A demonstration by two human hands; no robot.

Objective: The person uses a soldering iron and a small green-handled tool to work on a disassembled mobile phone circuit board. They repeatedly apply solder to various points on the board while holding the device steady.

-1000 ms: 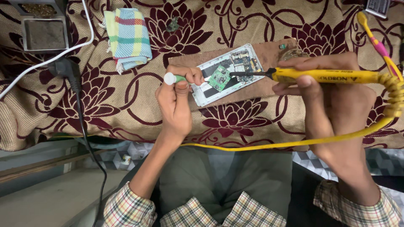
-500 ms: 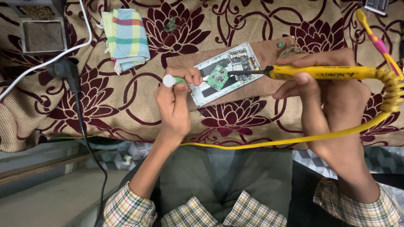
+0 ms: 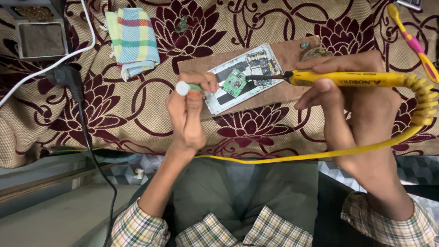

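Observation:
An opened phone [image 3: 247, 77] lies on a brown board [image 3: 292, 50] over the floral cloth. A small green circuit board [image 3: 235, 82] rests on the phone. My left hand [image 3: 187, 110] pinches a thin tool with a white round end [image 3: 183, 88], its other end at the green board. My right hand [image 3: 352, 96] grips a yellow soldering iron [image 3: 347, 78]. The iron's dark tip [image 3: 256, 77] touches the edge of the green board. A coiled yellow cord [image 3: 423, 98] runs off the iron's back.
A folded checked cloth [image 3: 132, 39] lies at the back left. A grey box [image 3: 41, 39], a white cable [image 3: 68, 55] and a black plug [image 3: 66, 75] sit at the far left. A pink and yellow toothbrush [image 3: 414, 43] lies at the right.
The soldering iron tip stays at the green circuit board. Both hands have shifted only slightly.

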